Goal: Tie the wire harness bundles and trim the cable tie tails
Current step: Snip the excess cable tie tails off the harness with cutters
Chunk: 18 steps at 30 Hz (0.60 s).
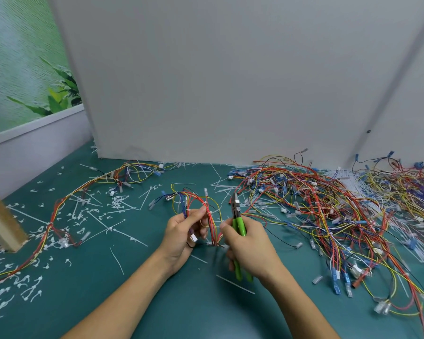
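Observation:
My left hand (pixel 184 234) holds a small wire harness bundle (pixel 201 204) of red, yellow and blue wires just above the green mat, thumb and fingers pinching it near a white cable tie. My right hand (pixel 249 245) grips green-handled cutting pliers (pixel 238 216), whose metal jaws point up and away, a little right of the bundle. The jaws touch no wire or tie tail. A white connector shows at my left palm.
A large tangled heap of harnesses (pixel 328 211) covers the mat at right. A long tied harness (pixel 83 192) lies at left. Cut tie tails and loose cable ties (pixel 103 216) litter the mat. A white board (pixel 230 81) stands behind; a wooden post (pixel 3 221) at left.

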Tool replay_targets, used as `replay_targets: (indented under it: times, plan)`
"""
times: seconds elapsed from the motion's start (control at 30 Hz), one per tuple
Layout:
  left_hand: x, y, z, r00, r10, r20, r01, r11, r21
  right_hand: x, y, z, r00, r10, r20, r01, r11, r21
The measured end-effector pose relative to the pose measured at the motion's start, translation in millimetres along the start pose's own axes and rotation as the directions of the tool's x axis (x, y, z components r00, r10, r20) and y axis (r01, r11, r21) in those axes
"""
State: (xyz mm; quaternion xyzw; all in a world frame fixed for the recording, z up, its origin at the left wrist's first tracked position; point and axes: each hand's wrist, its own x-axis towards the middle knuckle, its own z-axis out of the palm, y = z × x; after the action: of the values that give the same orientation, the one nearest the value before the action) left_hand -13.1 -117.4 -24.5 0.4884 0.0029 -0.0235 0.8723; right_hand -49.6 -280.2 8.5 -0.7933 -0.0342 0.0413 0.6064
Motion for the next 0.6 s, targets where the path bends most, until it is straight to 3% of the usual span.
replay_targets:
  times: [0.2, 0.6]
  plan:
    - [-0.9, 4.7, 1.7, 0.999, -0.04, 0.021, 0.041, 0.997, -0.065, 3.7, -0.6, -1.5, 0.996, 0.004, -0.093, 0.004, 0.997, 0.082]
    - [-0.8, 5.5, -1.1, 0.996, -0.074, 0.049, 0.077, 0.995, -0.065, 1.1, -8.2, -1.3, 0.994, 0.093, -0.053, -0.078, 0.969, 0.236]
